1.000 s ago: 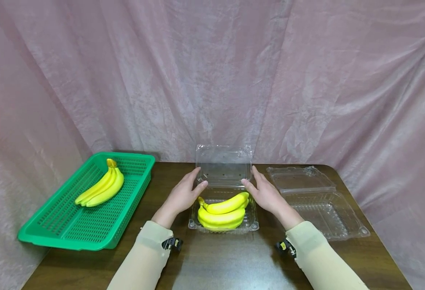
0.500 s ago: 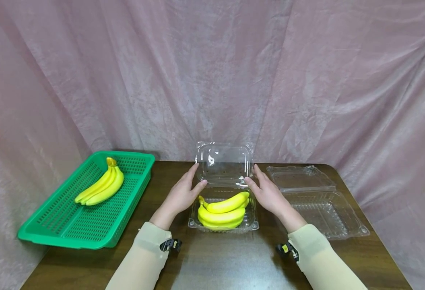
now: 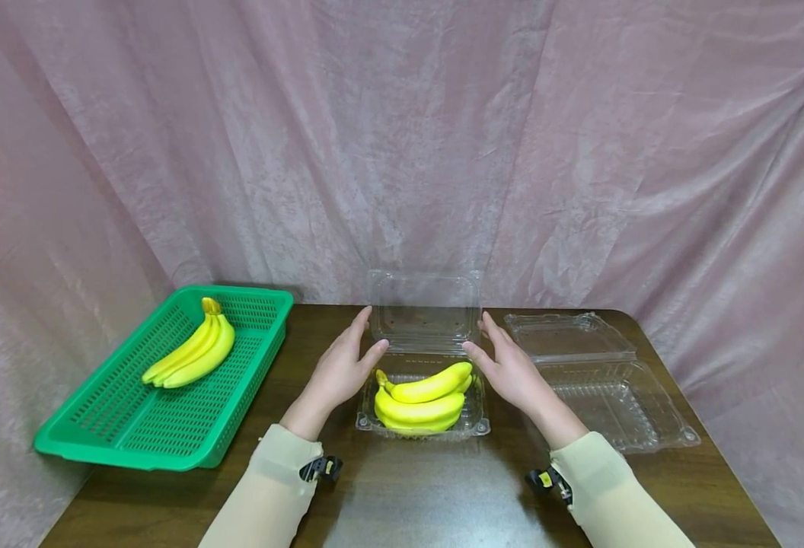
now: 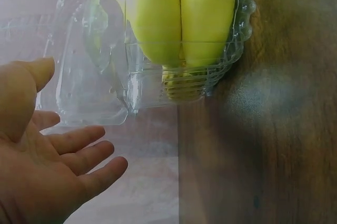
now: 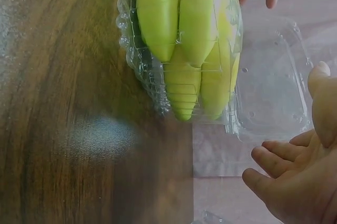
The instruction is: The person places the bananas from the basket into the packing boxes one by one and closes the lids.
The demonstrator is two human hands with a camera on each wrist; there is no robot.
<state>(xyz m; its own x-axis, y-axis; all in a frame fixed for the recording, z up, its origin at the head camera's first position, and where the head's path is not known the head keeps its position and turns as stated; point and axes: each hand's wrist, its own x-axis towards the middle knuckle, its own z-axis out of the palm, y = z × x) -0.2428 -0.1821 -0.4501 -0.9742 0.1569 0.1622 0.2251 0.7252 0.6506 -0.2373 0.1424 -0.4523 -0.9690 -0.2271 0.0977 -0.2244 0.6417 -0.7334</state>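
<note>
The left hand (image 3: 337,374) and the right hand (image 3: 513,374) are held with spread fingers beside the upright lid (image 3: 425,308) of the clear container (image 3: 476,415), in which the banana bunch (image 3: 419,403) is placed.

both hands (image 3: 339,373) (image 3: 513,373) flank the raised clear lid (image 3: 425,308), possibly touching it, behind yellow bananas (image 3: 421,407) in the container (image 3: 480,428).

Both forearms (image 3: 258,491) reach forward; the left hand (image 3: 337,373) and right hand (image 3: 512,373) face each other, fingers (image 4: 95,155) extended, thumbs (image 4: 41,72) angled inward.
</note>
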